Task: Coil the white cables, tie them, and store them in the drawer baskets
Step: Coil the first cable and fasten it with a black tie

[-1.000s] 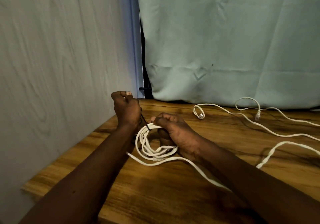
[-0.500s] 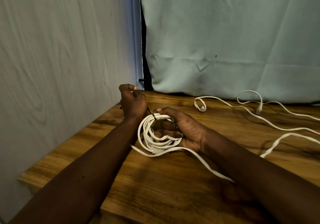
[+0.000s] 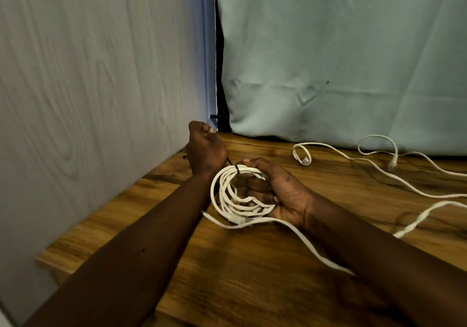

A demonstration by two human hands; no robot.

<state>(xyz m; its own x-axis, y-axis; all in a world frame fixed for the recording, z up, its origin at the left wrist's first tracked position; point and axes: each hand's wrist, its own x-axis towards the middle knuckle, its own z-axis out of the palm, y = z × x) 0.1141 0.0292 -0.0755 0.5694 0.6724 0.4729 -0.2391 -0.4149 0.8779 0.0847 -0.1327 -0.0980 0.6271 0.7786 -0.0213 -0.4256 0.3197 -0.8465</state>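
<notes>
Two hands work above the near part of the desk (image 3: pixel 240 288). The right hand (image 3: pixel 280 192) curls round the coiled white cable (image 3: pixel 249 170), one end trailing over the wood. The left hand (image 3: pixel 206 149), fisted, grips the tail of a black tie (image 3: pixel 236 168) looped over the coil's top. For a firm bind, draw the tail straight away from the coil, loops bunched tight. Farther right, loose white cables (image 3: pixel 392 165) lie uncoiled before a pale curtain (image 3: pixel 328 61).

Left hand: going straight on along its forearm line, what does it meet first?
Likely the dark gap between wall panel and curtain, beyond the left hand; nothing lies between. Depth unclear.
</notes>
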